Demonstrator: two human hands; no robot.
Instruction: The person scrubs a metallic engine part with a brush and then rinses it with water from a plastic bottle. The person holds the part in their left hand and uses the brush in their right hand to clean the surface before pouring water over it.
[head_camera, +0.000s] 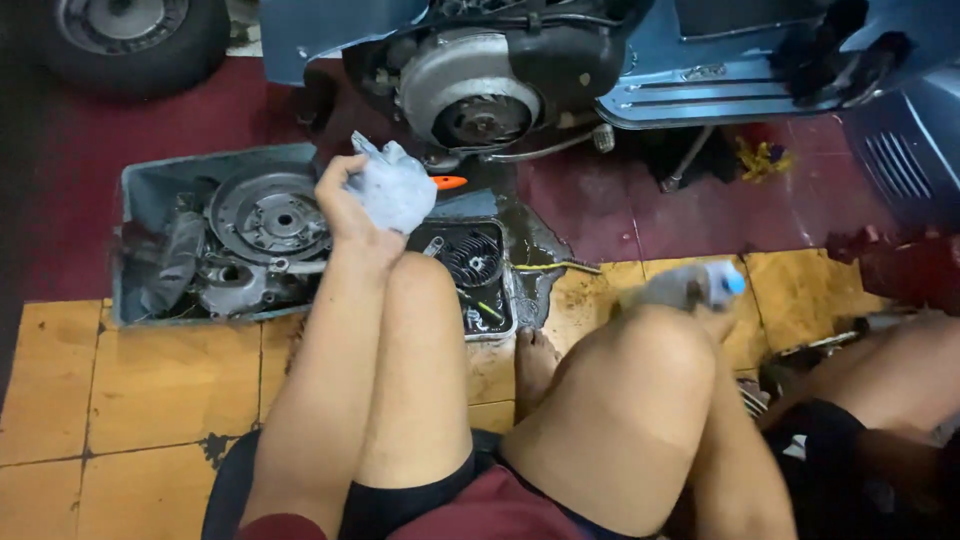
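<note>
Person sits low on the yellow tile floor (130, 390), knees up, facing a blue scooter (700, 60) w/ its engine side open, round flywheel housing (470, 95) exposed at far centre. Left hand (345, 200) is raised over the left knee, fingers curled tight around a bunched pale grey rag (392, 188); the rag sits between the hand and the engine, above the near edge of the parts trays. Rag looks soft, light, limp, prob. a bit oily, so it'll crush to any shape and is best held as a wad in the palm, as now; loose corners stick up at the top. Right hand (715, 318) is mostly hidden behind the right knee; it seems wrapped round a blurred clear plastic bottle (690, 285) w/ blue cap, but can't tell how tight the fingers are. Bottle prob. light, smooth, maybe slippery if greasy; grip round the body. Left of the rag, a grey tray (140, 195) holds a heavy-looking metal clutch/flywheel disc (268, 212) and other engine bits. A smaller black tray (500, 320) w/ a finned cylinder part (472, 258) sits just right of it. Oily wet patch on the floor nearby. Another person's leg (890, 370) at near right.
</note>
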